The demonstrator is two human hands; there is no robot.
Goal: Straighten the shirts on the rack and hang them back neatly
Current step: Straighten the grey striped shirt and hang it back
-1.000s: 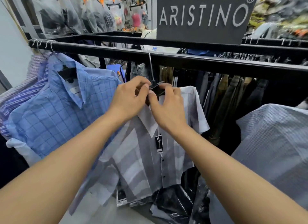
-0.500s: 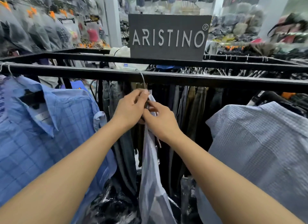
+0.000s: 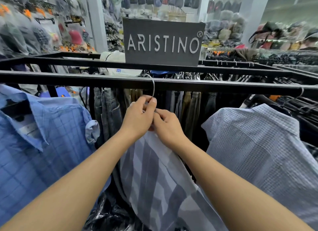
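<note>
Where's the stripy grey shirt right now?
The stripy grey shirt hangs mid-frame in the head view under the black rail, blue checked shirt to its left, pale checked shirt to its right. The left hand and right hand grip its hanger.

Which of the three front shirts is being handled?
The striped grey shirt in the middle: left hand and right hand grip its top; the blue shirt and pale shirt hang untouched.

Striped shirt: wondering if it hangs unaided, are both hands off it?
No, the left hand pinches the hanger hook of the striped shirt and the right hand grips the shirt at its neck.
</note>
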